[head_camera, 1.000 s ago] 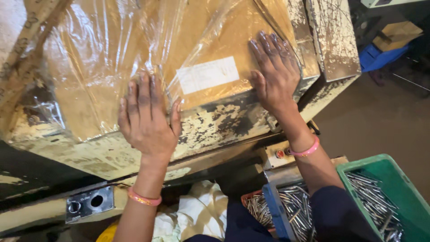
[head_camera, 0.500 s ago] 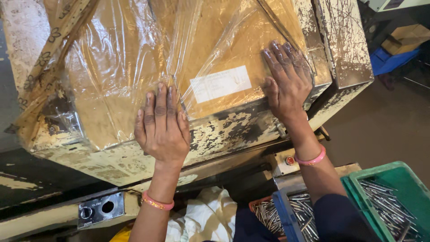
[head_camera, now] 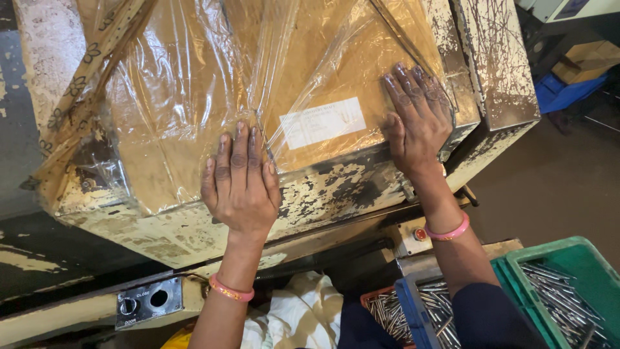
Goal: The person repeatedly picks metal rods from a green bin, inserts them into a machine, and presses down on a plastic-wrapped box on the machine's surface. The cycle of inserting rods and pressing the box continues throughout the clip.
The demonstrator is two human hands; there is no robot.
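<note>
Both palms: my left hand [head_camera: 240,184] and right hand [head_camera: 418,121] lie flat, fingers spread — no grip closed on anything.
Cover: cardboard sheet [head_camera: 258,84] under loose plastic film [head_camera: 194,97], atop the flaking machine housing [head_camera: 336,190].
Risk: film could slide — palms slip.

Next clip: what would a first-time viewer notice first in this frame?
Both hands lie flat on a clear plastic sheet over brown cardboard atop a chipped cream machine: the left hand at centre, the right hand further right by a white label. Each wrist wears a pink bangle. At lower right, a green crate holds metal pins.
</note>
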